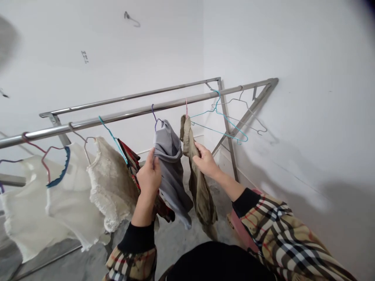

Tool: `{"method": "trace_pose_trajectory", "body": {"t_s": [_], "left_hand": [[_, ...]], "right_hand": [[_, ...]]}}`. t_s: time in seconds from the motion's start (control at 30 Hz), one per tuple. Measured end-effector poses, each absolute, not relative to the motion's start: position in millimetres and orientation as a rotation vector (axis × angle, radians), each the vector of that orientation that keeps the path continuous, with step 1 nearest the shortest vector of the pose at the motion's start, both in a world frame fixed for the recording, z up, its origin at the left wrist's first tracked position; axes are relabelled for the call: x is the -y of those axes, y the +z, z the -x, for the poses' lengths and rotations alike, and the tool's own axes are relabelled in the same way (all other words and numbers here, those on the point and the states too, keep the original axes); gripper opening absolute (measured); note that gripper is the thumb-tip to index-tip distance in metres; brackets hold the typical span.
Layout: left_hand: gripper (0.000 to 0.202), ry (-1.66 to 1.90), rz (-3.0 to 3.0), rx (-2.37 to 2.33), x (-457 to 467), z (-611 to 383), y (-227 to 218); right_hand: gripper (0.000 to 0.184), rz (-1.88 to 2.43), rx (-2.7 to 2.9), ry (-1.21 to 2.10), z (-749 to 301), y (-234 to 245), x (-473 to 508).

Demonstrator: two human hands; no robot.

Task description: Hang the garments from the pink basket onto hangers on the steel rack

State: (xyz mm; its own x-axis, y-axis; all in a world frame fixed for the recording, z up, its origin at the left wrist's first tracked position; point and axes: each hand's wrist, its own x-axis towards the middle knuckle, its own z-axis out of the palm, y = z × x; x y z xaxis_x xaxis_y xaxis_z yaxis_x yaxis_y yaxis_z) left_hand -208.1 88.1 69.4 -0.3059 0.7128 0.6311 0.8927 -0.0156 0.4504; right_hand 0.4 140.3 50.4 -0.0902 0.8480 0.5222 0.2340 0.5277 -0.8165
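Observation:
My left hand [150, 174] grips the side of a grey garment [170, 164] that hangs on a purple hanger from the metal rail [123, 115]. My right hand [205, 160] is closed on the edge of an olive-brown garment [199, 187], which hangs on a pink hanger just right of the grey one. Both hands are raised in front of me, close together. My sleeves are tan plaid with black cuffs.
To the left on the rail hang a red plaid garment [133, 162], a cream lace top [109, 183] and white tops [26, 203]. Empty teal [225, 121] and grey wire hangers [249, 113] hang at the right. A second rail runs behind. White walls stand behind and to the right.

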Motion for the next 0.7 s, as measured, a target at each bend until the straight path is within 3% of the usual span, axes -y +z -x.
{"method": "trace_pose_trajectory", "body": {"t_s": [0.33, 0.57, 0.7], "left_hand": [[0.042, -1.227, 1.344, 1.987, -57.6, 248.6, 81.4], [0.043, -1.174, 1.389, 2.069, -64.9, 237.3, 80.8], [0.047, -1.317, 1.474, 2.051, -70.0, 230.9, 69.7]], "right_hand": [[0.064, 0.904, 1.579, 0.759, 40.7, 57.0, -122.3], [0.062, 0.959, 1.729, 0.668, 74.7, 62.9, -110.2], [0.061, 0.995, 1.801, 0.649, 82.9, 59.0, -109.1]]}}
